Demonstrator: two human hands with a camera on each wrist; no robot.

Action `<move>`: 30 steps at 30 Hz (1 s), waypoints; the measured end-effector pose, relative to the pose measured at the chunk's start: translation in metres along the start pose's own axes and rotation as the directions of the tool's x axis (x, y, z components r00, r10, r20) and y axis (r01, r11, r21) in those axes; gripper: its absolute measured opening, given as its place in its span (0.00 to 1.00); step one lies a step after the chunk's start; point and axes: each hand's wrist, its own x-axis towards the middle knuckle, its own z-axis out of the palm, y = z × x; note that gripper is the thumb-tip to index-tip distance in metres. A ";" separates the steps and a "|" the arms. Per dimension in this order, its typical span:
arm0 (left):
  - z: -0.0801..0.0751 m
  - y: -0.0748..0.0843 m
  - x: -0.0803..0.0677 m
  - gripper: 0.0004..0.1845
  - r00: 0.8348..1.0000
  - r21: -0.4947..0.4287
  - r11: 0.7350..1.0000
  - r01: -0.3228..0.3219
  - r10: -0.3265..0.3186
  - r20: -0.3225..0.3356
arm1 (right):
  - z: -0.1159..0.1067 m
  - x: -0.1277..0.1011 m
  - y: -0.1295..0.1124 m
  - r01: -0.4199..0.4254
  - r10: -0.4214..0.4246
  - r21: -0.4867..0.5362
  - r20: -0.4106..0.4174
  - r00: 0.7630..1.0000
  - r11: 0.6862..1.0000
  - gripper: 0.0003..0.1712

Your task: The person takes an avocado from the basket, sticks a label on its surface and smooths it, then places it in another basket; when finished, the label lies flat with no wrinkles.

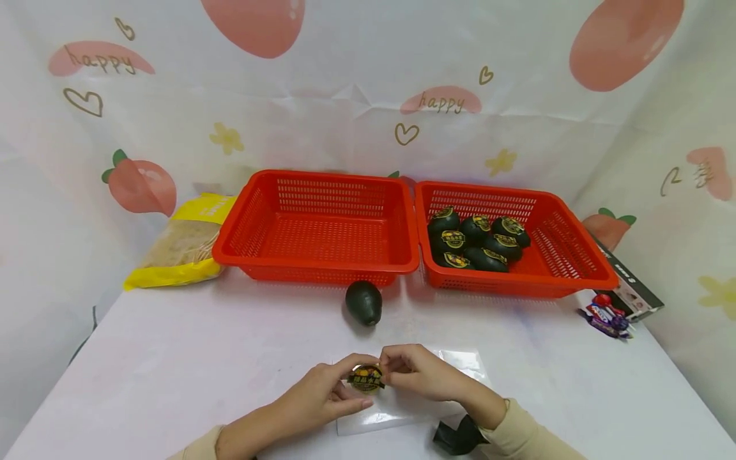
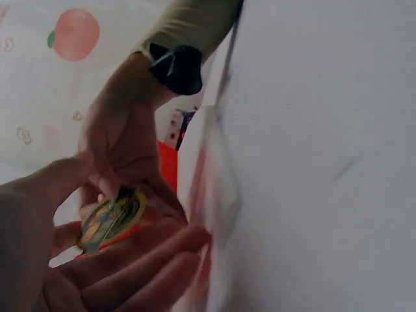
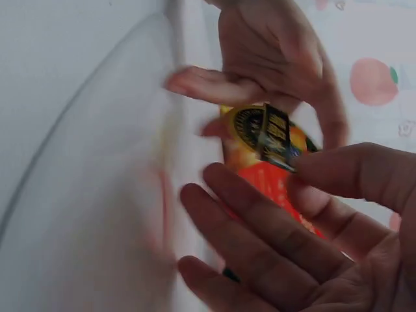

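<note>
A gold-and-black oval fruit sticker [image 1: 366, 379] stands between the two hands, low over a glossy white sheet [image 1: 397, 409] in the head view. My right hand [image 1: 422, 374] pinches its right edge between thumb and index finger, the grip showing plainly in the right wrist view on the sticker [image 3: 276, 135]. My left hand [image 1: 322, 393] is around the sticker's left side, index finger above it and thumb below, its fingers loosely extended. In the left wrist view the sticker [image 2: 112, 221] hangs from the right fingertips. A dark green avocado [image 1: 364, 303] without a label lies beyond the hands.
Two red baskets stand at the back; the left basket [image 1: 322, 271] has a bare floor, and the right basket [image 1: 517, 284] holds several labelled avocados [image 1: 489, 259]. A yellow bag [image 1: 184, 243] leans at left. Wrapped sweets [image 1: 606, 317] and a dark box [image 1: 632, 287] sit at right.
</note>
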 end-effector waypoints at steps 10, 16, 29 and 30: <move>-0.051 -0.010 0.049 0.27 0.977 0.472 0.881 0.025 0.079 -0.200 | -0.035 0.000 -0.007 0.027 -0.034 -0.032 -0.239 0.970 0.999 0.05; -0.049 -0.025 0.070 0.27 0.979 0.553 0.832 0.047 0.071 -0.190 | -0.047 0.015 -0.010 -0.014 0.026 0.046 -0.264 0.964 0.999 0.08; -0.037 -0.042 0.076 0.28 0.991 0.091 0.995 0.052 -0.041 -0.127 | -0.058 0.048 0.007 -0.202 0.222 0.094 -0.357 0.907 0.975 0.09; -0.038 -0.043 0.076 0.28 0.992 0.074 0.996 0.047 -0.038 -0.121 | -0.058 0.049 0.008 -0.207 0.227 0.094 -0.357 0.906 0.974 0.09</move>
